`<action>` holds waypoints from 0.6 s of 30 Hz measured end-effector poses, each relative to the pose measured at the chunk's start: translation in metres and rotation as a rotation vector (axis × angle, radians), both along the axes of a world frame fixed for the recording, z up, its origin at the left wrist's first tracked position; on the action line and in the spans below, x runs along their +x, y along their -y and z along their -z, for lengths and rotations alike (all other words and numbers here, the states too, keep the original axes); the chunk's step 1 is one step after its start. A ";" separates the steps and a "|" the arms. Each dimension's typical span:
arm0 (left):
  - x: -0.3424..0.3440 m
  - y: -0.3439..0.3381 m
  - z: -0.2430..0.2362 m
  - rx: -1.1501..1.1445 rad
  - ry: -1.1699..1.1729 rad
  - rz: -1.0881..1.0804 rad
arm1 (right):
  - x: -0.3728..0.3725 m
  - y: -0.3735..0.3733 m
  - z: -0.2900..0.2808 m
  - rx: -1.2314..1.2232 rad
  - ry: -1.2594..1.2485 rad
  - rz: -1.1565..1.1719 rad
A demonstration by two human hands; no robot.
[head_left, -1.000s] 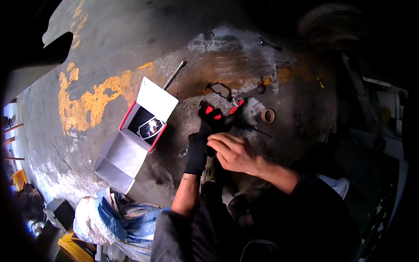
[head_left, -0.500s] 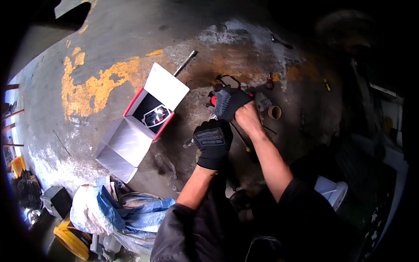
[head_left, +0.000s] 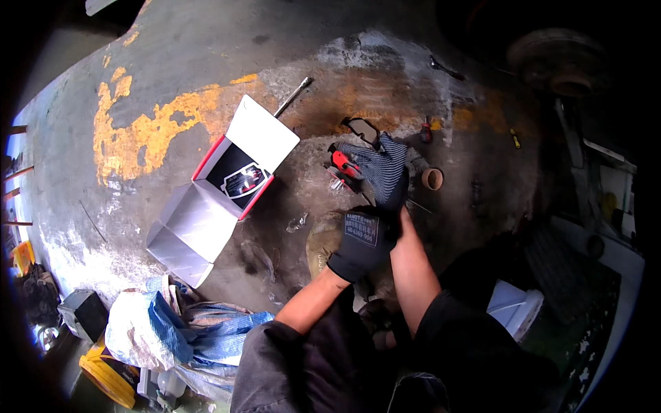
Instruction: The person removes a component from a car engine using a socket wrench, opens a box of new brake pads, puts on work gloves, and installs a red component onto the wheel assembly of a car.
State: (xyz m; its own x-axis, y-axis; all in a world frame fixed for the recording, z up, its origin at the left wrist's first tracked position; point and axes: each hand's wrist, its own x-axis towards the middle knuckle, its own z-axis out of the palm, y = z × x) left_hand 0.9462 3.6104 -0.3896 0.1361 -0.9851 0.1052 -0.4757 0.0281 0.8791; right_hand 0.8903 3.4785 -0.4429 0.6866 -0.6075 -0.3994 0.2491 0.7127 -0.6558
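My right hand (head_left: 382,168), in a black glove with a grey-striped face, is held over the floor with its fingers spread. At its wrist is my left hand (head_left: 363,237), in a matching black glove with a printed label on its back; its fingers look closed on the right glove's cuff (head_left: 394,204), though they are partly hidden. Beneath and beside the right fingers lies a red-and-black part (head_left: 344,164) with clear plastic (head_left: 337,183) below it. A flat grey brake pad (head_left: 361,129) rests just beyond the fingers.
An opened white-and-red box (head_left: 244,180) with a dark interior lies left. Around the floor are a metal bar (head_left: 292,98), a red-handled screwdriver (head_left: 426,131), a brown ring (head_left: 432,179) and a yellow-handled tool (head_left: 515,138). A blue-white woven sheet (head_left: 172,330) lies lower left; a boot (head_left: 322,241) stands nearby.
My left hand has moved right, to the right wrist. The right hand has turned to show its striped face and spread its fingers, uncovering more of the red part.
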 end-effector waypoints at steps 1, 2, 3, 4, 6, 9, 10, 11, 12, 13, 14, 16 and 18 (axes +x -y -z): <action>0.003 0.005 -0.003 0.005 0.030 -0.018 | 0.002 0.007 0.001 0.164 0.055 0.016; 0.004 0.013 0.000 0.080 0.106 0.036 | 0.003 0.013 0.001 0.533 0.192 0.086; 0.003 0.015 0.000 0.095 0.056 -0.009 | -0.001 0.013 0.000 0.314 0.085 -0.043; 0.004 0.018 -0.001 0.106 0.007 -0.056 | -0.004 0.014 -0.004 0.089 -0.020 -0.175; 0.002 0.022 0.006 0.013 -0.022 -0.151 | -0.012 0.016 -0.011 -0.363 -0.229 -0.436; 0.003 0.029 -0.006 0.132 0.147 -0.300 | -0.020 0.019 -0.026 -1.039 -0.589 -0.736; 0.000 0.030 -0.004 0.198 0.186 -0.283 | -0.019 0.019 -0.034 -1.260 -0.744 -0.789; -0.003 0.028 0.004 0.274 0.228 -0.275 | -0.007 0.018 -0.043 -1.473 -0.932 -0.781; -0.006 0.026 0.012 0.351 0.270 -0.268 | 0.006 0.016 -0.053 -1.685 -1.123 -0.760; -0.006 0.026 0.017 0.400 0.260 -0.257 | 0.015 0.015 -0.063 -1.892 -1.333 -0.719; -0.004 0.027 0.023 0.450 0.250 -0.246 | 0.019 0.014 -0.066 -2.094 -1.546 -0.663; -0.003 0.023 0.031 0.485 0.207 -0.214 | 0.018 0.009 -0.067 -1.537 -1.072 -0.519; -0.003 0.018 0.027 0.491 0.227 -0.177 | 0.017 0.003 -0.070 -0.978 -0.611 -0.362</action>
